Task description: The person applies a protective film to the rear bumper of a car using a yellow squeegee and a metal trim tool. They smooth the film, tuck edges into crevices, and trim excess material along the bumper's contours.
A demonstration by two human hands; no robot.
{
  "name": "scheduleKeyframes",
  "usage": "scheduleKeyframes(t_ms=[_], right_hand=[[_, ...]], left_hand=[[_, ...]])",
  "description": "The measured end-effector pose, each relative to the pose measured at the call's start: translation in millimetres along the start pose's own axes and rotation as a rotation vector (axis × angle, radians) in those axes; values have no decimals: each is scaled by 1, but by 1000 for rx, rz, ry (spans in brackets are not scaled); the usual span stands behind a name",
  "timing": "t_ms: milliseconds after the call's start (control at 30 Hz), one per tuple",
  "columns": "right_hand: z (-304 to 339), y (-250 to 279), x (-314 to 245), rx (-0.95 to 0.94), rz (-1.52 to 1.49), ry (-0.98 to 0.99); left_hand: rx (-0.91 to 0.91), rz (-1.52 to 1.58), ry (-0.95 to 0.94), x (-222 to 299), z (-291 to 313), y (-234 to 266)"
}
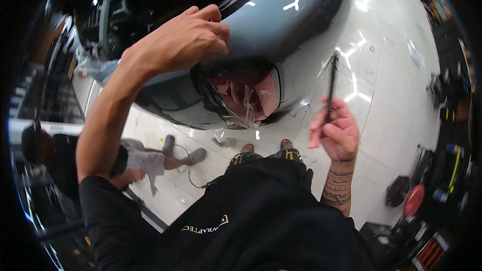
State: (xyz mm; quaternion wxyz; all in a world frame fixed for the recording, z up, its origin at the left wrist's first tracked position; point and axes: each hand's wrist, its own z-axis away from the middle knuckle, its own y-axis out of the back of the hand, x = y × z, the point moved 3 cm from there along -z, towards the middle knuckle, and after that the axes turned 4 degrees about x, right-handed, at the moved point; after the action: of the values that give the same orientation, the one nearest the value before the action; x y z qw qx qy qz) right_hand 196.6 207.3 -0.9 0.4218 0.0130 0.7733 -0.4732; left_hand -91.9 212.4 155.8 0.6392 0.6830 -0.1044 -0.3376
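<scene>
Head view: the right hand [339, 131] is pinching a slim dark tool [332, 83] right of the grey car panel [273, 22], risking scratches if swung inward, the left hand [193, 39] curling over it, grip unclear.

Wide fisheye view downward from head height.

A pale, glossy tiled floor [386, 135] spreads across the room, thin joints showing between its tiles. Toward the far right, branching white light reflections [354, 79] shine on it. Dark, crowded equipment lines the right side, with a red rounded object [413, 200] and a yellow-green strip [455, 168] among it. A thin cable [190, 169] curls over the floor at left; a dark slatted surface [59, 101] stands farther left.
</scene>
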Motion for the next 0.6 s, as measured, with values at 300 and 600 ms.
scheduleKeyframes(t_ms=[300, 600], right_hand=[[-18, -79, 101, 267, 196, 6], [-15, -120, 157, 564, 430, 76]], left_hand=[[-322, -187, -399, -11, -26, -9], [-288, -151, -433, -8, -38, -19]])
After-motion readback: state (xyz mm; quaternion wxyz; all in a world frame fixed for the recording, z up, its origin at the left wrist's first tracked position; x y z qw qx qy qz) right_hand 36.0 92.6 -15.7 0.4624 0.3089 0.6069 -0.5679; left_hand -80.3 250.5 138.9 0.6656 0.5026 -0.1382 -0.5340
